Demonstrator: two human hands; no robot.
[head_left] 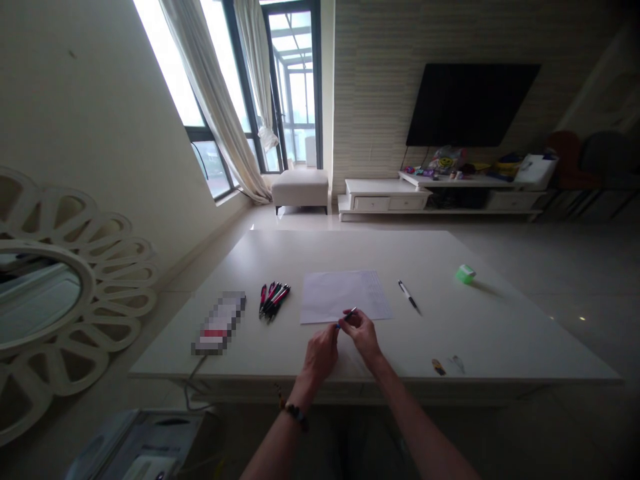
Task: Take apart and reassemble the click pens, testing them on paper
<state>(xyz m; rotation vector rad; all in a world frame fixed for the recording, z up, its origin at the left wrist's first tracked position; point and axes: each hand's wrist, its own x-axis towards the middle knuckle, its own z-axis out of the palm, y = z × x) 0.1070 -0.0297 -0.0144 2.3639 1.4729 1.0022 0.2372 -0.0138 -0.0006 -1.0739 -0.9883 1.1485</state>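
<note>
Both of my hands meet at the near edge of a stack of white paper (pixel 345 293). A dark-tipped pen (pixel 352 311) slants between them, with a small blue part at its lower left end. My right hand (pixel 364 333) is closed around the pen's middle. My left hand (pixel 321 350) is closed at the blue end, its fingertips partly hidden. To the right of the paper lies a single white-and-black pen (pixel 409 296). A pile of pens (pixel 273 300), with red, black and green parts, lies to the left.
A blurred-out phone-like device (pixel 220 323) with a cable lies on the white table (pixel 280 257), left. A green box (pixel 465 273) stands at the right. Two small items, one dark and yellow (pixel 439 367), lie near the front edge. An open case (pixel 145 443) sits below left.
</note>
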